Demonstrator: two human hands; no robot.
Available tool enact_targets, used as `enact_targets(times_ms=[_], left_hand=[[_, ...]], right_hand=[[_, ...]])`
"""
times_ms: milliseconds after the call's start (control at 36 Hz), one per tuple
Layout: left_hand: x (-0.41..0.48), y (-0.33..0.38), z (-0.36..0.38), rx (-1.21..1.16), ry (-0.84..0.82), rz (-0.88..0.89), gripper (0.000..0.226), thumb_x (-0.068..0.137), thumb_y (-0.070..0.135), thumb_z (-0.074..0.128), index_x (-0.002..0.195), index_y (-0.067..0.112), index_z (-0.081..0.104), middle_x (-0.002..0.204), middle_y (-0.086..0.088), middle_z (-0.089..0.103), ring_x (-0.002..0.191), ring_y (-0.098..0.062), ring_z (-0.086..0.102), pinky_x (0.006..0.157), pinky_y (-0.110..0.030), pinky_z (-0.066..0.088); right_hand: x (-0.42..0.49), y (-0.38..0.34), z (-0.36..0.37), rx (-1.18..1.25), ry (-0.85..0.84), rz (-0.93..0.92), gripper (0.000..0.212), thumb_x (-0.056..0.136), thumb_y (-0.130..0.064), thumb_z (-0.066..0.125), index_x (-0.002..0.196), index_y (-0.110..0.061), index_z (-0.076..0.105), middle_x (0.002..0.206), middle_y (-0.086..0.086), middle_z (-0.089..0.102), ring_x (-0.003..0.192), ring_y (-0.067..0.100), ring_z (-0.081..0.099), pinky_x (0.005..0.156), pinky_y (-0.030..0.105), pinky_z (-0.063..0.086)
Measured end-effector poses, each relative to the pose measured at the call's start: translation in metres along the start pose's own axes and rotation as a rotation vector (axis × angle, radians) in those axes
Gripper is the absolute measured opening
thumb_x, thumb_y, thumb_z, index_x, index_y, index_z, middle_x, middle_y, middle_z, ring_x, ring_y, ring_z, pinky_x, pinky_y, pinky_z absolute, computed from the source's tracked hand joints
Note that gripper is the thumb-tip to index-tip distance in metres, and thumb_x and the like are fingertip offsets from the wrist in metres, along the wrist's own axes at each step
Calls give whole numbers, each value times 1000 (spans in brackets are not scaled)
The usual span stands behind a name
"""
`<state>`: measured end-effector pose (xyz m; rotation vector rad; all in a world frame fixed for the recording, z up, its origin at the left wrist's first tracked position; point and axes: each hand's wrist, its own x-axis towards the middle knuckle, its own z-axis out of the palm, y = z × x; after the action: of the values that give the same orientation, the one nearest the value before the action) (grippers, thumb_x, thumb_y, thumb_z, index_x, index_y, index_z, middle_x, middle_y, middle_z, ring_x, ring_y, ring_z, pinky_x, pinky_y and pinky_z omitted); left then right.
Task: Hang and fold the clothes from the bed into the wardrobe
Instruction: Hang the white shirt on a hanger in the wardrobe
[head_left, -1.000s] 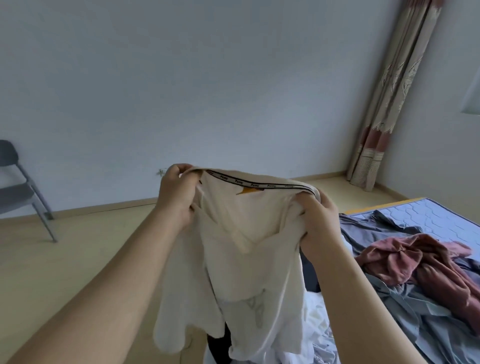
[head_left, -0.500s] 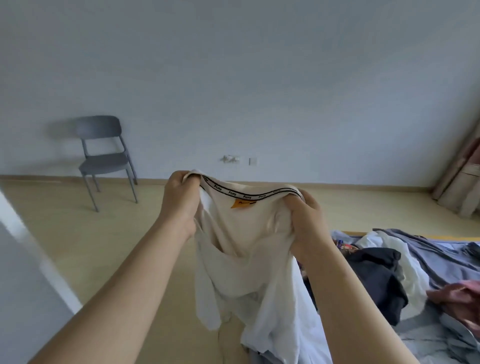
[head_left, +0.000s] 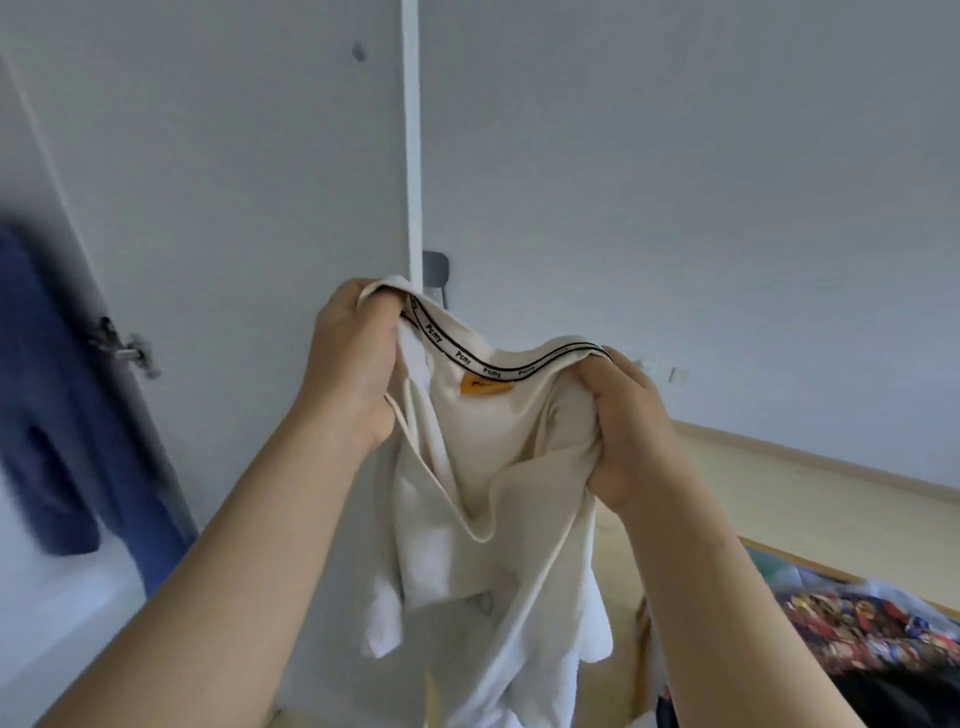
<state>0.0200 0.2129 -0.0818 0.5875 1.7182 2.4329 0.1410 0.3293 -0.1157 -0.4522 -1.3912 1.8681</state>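
Status: one garment in transit, not yet stowed.

The person holds a cream shirt (head_left: 483, 467) up at chest height, in front of an open wardrobe door (head_left: 234, 208). The left hand (head_left: 353, 364) is closed in a fist over one end of the neckline; the right hand (head_left: 631, 426) is closed over the other end, with a bunch of fabric gathered into the palm. Between the two hands the collar tape (head_left: 498, 364), black-edged with repeated lettering, is stretched in a shallow sag, and an orange label (head_left: 485, 387) sits just below it. The body of the shirt hangs free below the hands, clear of the floor as far as can be seen.

Completed work, as visible: a dark blue garment (head_left: 47, 405) already hangs inside the wardrobe at the left edge of the view, beside the door hinge (head_left: 122, 345). Whether other items are stowed cannot be told; the interior is mostly out of view and blurred.

Remaining work: the cream shirt has neither a hanger in it nor any fold. No hanger is visible. At the lower right, the bed (head_left: 779, 558) carries a multicoloured patterned garment (head_left: 878, 634) and some dark cloth (head_left: 883, 696) below it, both unsorted.

Assessment: the task appears to be in an early-to-middle stage, with several items outstanding.
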Motion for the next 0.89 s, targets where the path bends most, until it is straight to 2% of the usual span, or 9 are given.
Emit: enact_targets(times_ms=[167, 278, 389, 472, 583, 639, 694, 778, 889], left_hand=[[13, 24, -89, -2, 154, 30, 21, 90, 11, 49, 72, 19, 51, 61, 5, 51, 51, -7, 49, 44, -12, 41], [18, 35, -154, 47, 264, 27, 19, 90, 14, 49, 73, 21, 52, 67, 4, 51, 61, -10, 49, 55, -22, 43], [22, 47, -218, 70, 342, 21, 13, 88, 15, 51, 78, 21, 55, 80, -2, 56, 75, -17, 54, 67, -30, 45], [25, 55, -264, 86, 426, 38, 14, 87, 16, 53, 75, 21, 55, 76, -1, 56, 75, -19, 53, 66, -30, 44], [26, 68, -315, 101, 507, 54, 15, 88, 13, 51, 75, 20, 55, 72, 0, 57, 68, -17, 54, 59, -26, 43], [25, 75, -340, 122, 552, 69, 16, 89, 13, 50, 76, 19, 55, 73, 0, 58, 67, -15, 56, 57, -25, 43], [25, 81, -363, 138, 600, 83, 18, 90, 12, 50, 74, 19, 55, 72, 1, 58, 65, -13, 56, 55, -25, 42], [26, 89, -393, 157, 683, 88, 20, 90, 13, 50, 73, 23, 55, 73, 1, 58, 67, -14, 55, 59, -26, 43], [27, 92, -425, 165, 775, 91, 15, 89, 16, 53, 76, 23, 55, 76, 1, 58, 69, -15, 54, 61, -27, 44]], right_hand=[[-18, 28, 83, -6, -126, 56, 19, 87, -4, 49, 77, -11, 63, 65, 3, 64, 59, 14, 60, 51, 21, 50], [-29, 50, 138, -26, -165, 89, 16, 84, -7, 52, 76, -14, 64, 66, 3, 63, 60, 15, 59, 53, 22, 48], [-42, 69, 194, 12, -238, 117, 17, 85, -3, 50, 77, -12, 62, 61, 0, 62, 55, 11, 58, 47, 17, 46], [-51, 85, 233, 30, -289, 143, 14, 86, -3, 50, 80, -10, 61, 59, -2, 62, 51, 8, 58, 45, 15, 45], [-61, 107, 280, 66, -337, 183, 12, 86, -2, 51, 85, -9, 60, 69, 4, 62, 60, 13, 58, 50, 18, 47], [-65, 117, 303, 74, -369, 202, 12, 86, -2, 51, 81, -10, 58, 70, 5, 58, 63, 15, 54, 54, 21, 46], [-68, 128, 324, 91, -398, 222, 17, 86, -1, 51, 74, -12, 55, 64, 2, 56, 58, 12, 53, 53, 21, 44], [-72, 145, 351, 97, -447, 253, 21, 86, 0, 52, 70, -14, 55, 55, -3, 58, 50, 8, 54, 48, 18, 45], [-72, 169, 382, 44, -520, 291, 33, 81, 2, 53, 56, -19, 59, 51, -3, 58, 50, 12, 55, 50, 21, 46]])
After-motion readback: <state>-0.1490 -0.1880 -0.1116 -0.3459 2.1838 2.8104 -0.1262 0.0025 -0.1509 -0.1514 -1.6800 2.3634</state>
